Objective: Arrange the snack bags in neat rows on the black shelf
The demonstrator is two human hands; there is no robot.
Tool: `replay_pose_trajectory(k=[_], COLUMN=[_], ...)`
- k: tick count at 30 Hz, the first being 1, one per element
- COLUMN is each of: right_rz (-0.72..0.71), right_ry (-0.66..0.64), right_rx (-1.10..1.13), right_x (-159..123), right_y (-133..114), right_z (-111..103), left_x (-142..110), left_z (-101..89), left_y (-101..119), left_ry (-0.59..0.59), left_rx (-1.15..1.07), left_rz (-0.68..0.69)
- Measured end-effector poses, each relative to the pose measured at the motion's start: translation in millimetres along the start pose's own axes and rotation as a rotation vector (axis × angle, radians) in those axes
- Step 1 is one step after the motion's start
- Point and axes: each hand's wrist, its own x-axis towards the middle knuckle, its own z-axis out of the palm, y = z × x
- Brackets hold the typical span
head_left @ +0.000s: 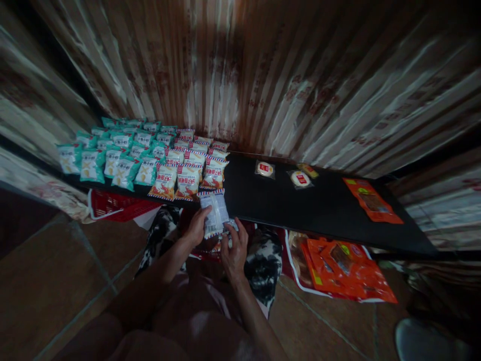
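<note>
My left hand (199, 225) grips a small snack bag (214, 213) by its left side, thumb on top. Its pale printed back faces up, and striped edges show at both ends. Close by on the right, my right hand (235, 245) has its fingers curled at a shiny silvery piece (232, 224) beside the bag's lower corner; what that piece belongs to is unclear. Just beyond the held bag, cream and orange snack bags (188, 180) stand in rows on the black shelf (259, 200). Below my hands, more packets (217, 245) are partly hidden between my knees.
Teal snack bags (126, 170) fill the shelf's left end. Two round white packets (265, 169), a yellowish packet (308, 170) and an orange packet (372, 200) lie farther right. Under the shelf are a red basket (112, 204) and a container of orange packets (343, 265). A striped curtain hangs behind.
</note>
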Motion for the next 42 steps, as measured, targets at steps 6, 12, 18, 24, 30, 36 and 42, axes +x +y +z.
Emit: replay_pose_trajectory(k=[6,12,18,24,30,36,42], right_rz=[-0.020,-0.096,-0.072,-0.017,0.033,0.141,0.336], right_ry=[-0.012,-0.034,-0.052,-0.070,-0.030,-0.034,-0.087], right_rx=[-0.033,0.019,0.013,0.020,0.067,0.167,0.300], right_x=[3,9,7,2,3,4,9], right_y=[-6,-17,-15,-8,-5,-8,-7], right_z=[0,2,6,8,9,5,4], left_x=[1,-2,-5,-15,-30,-35,-34], left_z=[-4.0,1.4,6.4,11.3,23.6,26.3,23.5], left_y=[-2,-5,-7,-6,2,4,1], left_ry=[0.054,0.026,0.009,-0.029,-0.058,-0.110,-0.058], left_rx=[0.022,0.046,0.061,0.169,0.333,0.433,0.521], left_rz=[-0.022,0.002,0.026,0.067,0.086,0.126,0.167])
